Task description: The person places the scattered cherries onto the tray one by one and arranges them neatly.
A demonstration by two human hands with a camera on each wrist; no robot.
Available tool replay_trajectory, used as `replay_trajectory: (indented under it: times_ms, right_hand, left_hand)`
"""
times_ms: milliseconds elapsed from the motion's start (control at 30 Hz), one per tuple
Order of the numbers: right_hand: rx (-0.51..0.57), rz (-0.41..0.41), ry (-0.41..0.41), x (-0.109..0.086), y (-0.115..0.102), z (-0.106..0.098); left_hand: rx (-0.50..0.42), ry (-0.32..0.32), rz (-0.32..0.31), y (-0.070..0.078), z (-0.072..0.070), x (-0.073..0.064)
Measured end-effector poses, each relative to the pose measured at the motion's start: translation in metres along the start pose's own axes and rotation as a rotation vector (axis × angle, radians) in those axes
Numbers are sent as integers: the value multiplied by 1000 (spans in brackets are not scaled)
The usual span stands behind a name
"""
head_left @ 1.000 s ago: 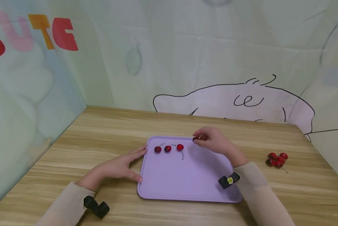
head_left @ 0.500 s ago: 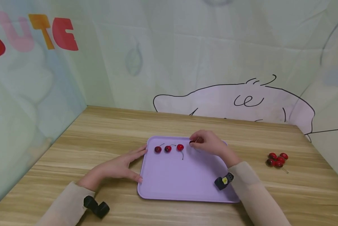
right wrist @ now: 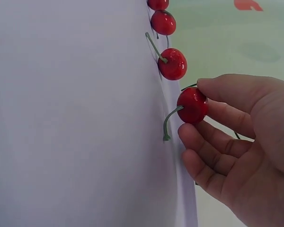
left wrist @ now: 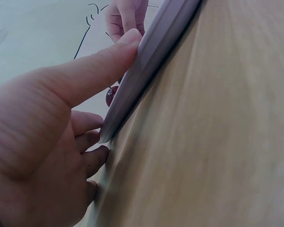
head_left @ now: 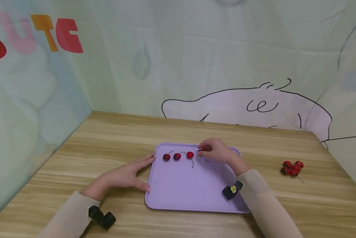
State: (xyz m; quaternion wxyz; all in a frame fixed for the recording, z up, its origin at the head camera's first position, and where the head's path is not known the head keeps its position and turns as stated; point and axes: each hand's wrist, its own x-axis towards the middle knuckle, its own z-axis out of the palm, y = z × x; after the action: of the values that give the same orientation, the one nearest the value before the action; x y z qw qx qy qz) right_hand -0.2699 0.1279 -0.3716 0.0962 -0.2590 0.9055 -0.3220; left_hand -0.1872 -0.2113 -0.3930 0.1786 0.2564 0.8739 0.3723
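My right hand (head_left: 219, 152) pinches a red cherry (right wrist: 193, 105) between thumb and fingers at the far part of a purple tray (head_left: 193, 188). Its green stem (right wrist: 166, 125) points away from the palm. Beside it, three cherries lie in a row along the tray's far side; the nearest one (head_left: 190, 155) has its stem toward me, and the leftmost cherry (head_left: 166, 157) is by the corner. Along the tray's left edge rests my left hand (head_left: 123, 178), thumb and fingers spread and touching the rim (left wrist: 132, 85).
On the wooden table (head_left: 323, 198) right of the tray lies a cluster of several cherries (head_left: 292, 169). A printed cloth wall (head_left: 213, 66) stands behind the table and along its left side.
My right hand has moved left and slightly toward me with the cherry, bringing it closer to the row. The left hand and the tray have stayed put.
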Motion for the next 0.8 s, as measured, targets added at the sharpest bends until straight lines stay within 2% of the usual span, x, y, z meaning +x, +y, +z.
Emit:
replay_trajectory:
  times_ms: [300,800]
  right_hand:
    - [-7,47,-10,-1,0,2]
    - [11,35,-3,-1,-1,3]
  left_hand:
    - [6,4,2,0,0,0]
    - [3,8,9,0,0,0]
